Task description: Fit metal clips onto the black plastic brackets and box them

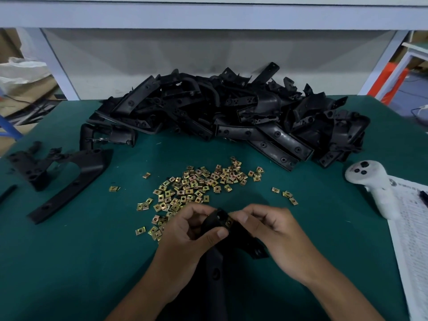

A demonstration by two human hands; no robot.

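Note:
Low in the middle of the view I hold one black plastic bracket [216, 258] over the green mat. My left hand [187, 237] grips its upper end, thumb across the front. My right hand [275, 230] pinches a brass-coloured metal clip [229, 222] against the bracket's top edge. A loose scatter of several metal clips [196, 186] lies just beyond my hands. Behind it a big pile of black brackets [231, 112] fills the back of the table. No box is in view.
Two separate black brackets [69, 179] lie at the left on the green mat [81, 251]. A white handheld controller [372, 184] rests at the right, beside a printed paper sheet [414, 239]. A grey shelf frame [208, 15] runs across above the table.

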